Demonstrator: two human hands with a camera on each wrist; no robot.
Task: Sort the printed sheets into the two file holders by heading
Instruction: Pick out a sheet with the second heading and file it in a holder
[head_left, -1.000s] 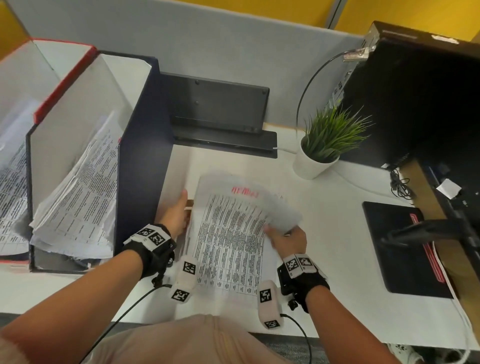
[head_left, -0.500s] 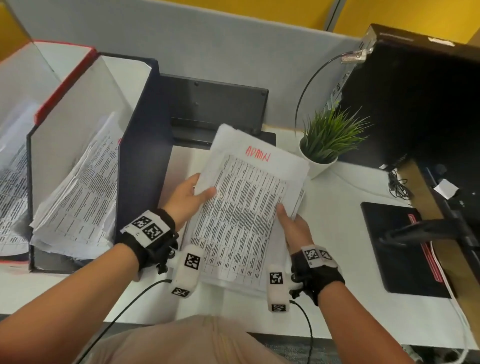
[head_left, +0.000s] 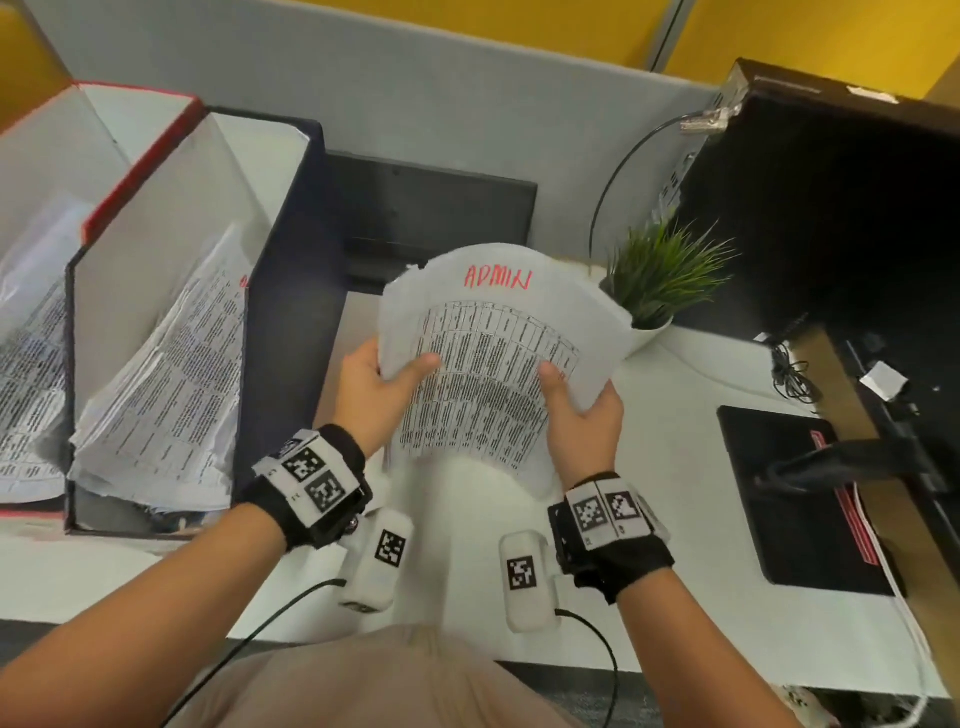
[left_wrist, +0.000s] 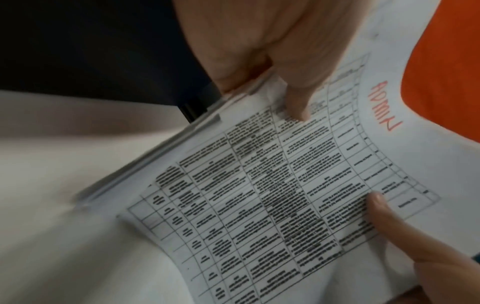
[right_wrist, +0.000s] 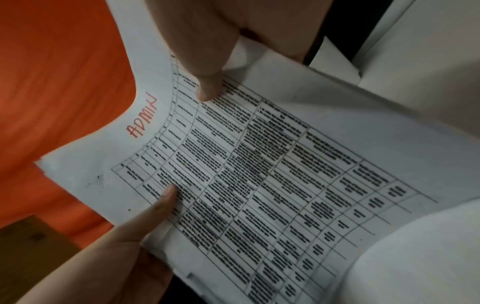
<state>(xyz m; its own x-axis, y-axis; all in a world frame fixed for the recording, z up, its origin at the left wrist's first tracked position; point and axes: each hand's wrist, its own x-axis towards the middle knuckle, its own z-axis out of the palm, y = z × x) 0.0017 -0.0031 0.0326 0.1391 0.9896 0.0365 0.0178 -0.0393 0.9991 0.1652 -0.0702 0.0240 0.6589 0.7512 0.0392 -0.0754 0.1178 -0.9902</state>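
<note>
My left hand (head_left: 371, 387) and right hand (head_left: 584, 410) pinch side edges of thin stack of white printed sheets headed ADMIN in red (head_left: 493, 364), lifted above white desk (head_left: 675, 467). Stack bows, top flops back. Risk: loose lower sheets slide out; wrong holder if dark blue file holder (head_left: 280, 312) and red-edged file holder (head_left: 140, 166) confused.

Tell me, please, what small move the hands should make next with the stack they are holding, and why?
Probably peel the top sheet off with one hand. Both hands, left and right, grip the stack at its side edges above the desk, and the red heading ADMIN is plainly readable. Which file holder takes ADMIN sheets I cannot tell.
</note>
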